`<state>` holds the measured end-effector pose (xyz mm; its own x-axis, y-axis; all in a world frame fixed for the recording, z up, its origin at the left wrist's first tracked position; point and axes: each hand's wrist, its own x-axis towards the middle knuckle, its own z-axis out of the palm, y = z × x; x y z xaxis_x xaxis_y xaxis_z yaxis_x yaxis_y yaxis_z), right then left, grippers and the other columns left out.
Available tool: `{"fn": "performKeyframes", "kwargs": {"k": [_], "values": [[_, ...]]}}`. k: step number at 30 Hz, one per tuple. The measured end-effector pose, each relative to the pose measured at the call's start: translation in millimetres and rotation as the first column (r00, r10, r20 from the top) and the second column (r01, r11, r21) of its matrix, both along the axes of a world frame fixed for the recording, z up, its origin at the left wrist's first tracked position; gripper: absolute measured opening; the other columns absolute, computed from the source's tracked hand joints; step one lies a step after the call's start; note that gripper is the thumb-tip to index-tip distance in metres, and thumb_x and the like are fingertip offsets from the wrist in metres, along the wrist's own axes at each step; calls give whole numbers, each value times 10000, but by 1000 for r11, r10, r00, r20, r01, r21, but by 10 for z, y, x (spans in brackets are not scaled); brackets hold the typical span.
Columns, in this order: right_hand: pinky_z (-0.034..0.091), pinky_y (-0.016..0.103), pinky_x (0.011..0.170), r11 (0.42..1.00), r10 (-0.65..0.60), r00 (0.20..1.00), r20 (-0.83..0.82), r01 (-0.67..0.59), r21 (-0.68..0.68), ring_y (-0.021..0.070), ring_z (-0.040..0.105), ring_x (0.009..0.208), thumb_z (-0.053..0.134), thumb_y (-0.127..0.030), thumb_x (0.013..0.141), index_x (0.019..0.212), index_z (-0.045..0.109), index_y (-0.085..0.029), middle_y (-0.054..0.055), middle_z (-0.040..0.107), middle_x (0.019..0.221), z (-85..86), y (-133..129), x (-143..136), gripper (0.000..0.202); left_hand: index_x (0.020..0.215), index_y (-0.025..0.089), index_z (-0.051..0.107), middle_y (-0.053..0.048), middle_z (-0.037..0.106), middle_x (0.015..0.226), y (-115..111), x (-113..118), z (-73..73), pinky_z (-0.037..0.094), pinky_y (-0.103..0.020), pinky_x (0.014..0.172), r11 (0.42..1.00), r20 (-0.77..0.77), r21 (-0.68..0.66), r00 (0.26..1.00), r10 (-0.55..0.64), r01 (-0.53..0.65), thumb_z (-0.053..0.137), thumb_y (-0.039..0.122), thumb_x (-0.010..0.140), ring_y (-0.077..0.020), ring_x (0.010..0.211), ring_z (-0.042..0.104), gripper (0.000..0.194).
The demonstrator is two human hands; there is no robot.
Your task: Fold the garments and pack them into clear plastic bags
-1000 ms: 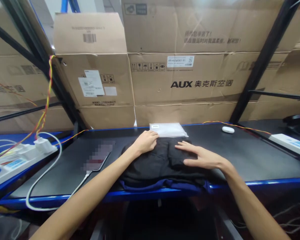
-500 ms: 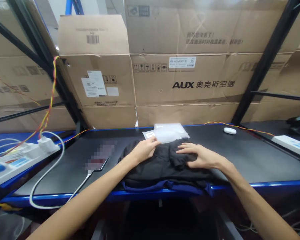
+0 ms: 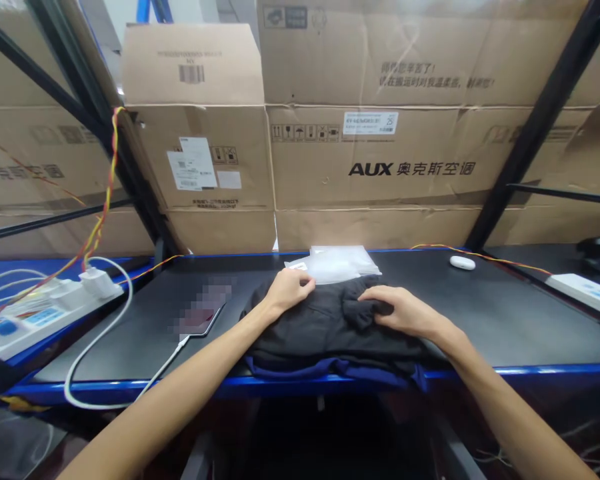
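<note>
A black garment (image 3: pixel 310 333) lies folded at the table's front edge, with dark blue cloth (image 3: pixel 300 370) showing beneath it. My left hand (image 3: pixel 291 290) rests on its upper left part, thumb and fingers curled close together; whether cloth is between them is hard to see. On the right, my right hand (image 3: pixel 397 308) has its fingers and thumb closed on a bunched part of the black garment. Clear plastic bags (image 3: pixel 340 263) with a white label lie just behind the garment, beyond my left fingertips.
A phone (image 3: pixel 203 317) with a white cable lies left on the black table (image 3: pixel 480 313). Power strips (image 3: pixel 55 310) sit at both sides. A white earbud case (image 3: pixel 463 263) is at the back right. Cardboard (image 3: pixel 370 187) and black posts stand behind.
My right fingers have drawn in on the bunched black cloth. My left hand has shifted slightly, its fingers more curled. The whole view has moved a little.
</note>
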<state>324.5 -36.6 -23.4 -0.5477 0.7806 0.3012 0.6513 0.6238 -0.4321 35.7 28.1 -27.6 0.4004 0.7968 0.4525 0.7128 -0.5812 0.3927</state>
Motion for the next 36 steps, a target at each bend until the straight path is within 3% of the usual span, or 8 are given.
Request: {"fn": "performKeyframes", "kwargs": {"k": [6, 15, 21, 26, 31, 36], "values": [[515, 386, 911, 999, 30, 1000, -8, -30, 34, 260, 673, 1012, 574, -178, 724, 1106, 705, -264, 29, 736, 1102, 59, 74, -10, 413, 796, 197, 783, -18, 775, 874, 44, 3, -20, 511, -258, 778, 1000, 37, 8, 999, 0, -1, 617, 190, 832, -187, 837, 713, 170], [508, 378, 887, 979, 108, 987, -118, -85, 186, 253, 683, 968, 592, -213, 730, 1112, 705, -254, 28, 741, 1070, 329, 380, -280, 401, 1055, 168, 758, -76, 718, 1164, 84, -12, -89, 522, -317, 956, 998, 58, 60, 998, -31, 28, 669, 201, 820, -239, 1061, 675, 254], [498, 416, 935, 942, 243, 968, -60, -221, 251, 263, 642, 1055, 599, -201, 779, 1176, 676, -240, 77, 709, 1141, 92, 455, -513, 406, 1103, 186, 739, -45, 705, 1165, 64, -13, -77, 523, -283, 944, 991, 78, 61, 989, -125, 121, 597, 95, 801, -214, 1058, 659, 346], [412, 481, 1075, 928, 330, 944, 30, -330, 176, 283, 529, 1260, 622, -159, 761, 1326, 603, -218, 114, 617, 1333, -107, 483, -482, 568, 1039, 199, 750, -45, 711, 1140, 101, -9, -132, 551, -254, 882, 979, 128, 77, 972, -197, 188, 599, 62, 760, -187, 1014, 678, 346], [284, 558, 1158, 963, 266, 961, 70, -268, 16, 319, 296, 1454, 619, -313, 869, 1427, 516, -285, 88, 462, 1514, -114, 514, -412, 569, 1029, 191, 750, -42, 721, 1126, 117, -10, -155, 532, -255, 927, 975, 89, 128, 977, -192, 180, 578, 36, 773, -183, 1013, 681, 345], [324, 513, 1151, 977, 206, 972, 115, -211, 34, 299, 397, 1392, 555, -370, 932, 1373, 571, -283, 71, 516, 1469, -89, 498, -498, 450, 1026, 183, 750, -51, 710, 1159, 101, -32, -126, 536, -266, 926, 974, 13, 123, 981, -192, 189, 572, 79, 826, -195, 1030, 679, 287]]}}
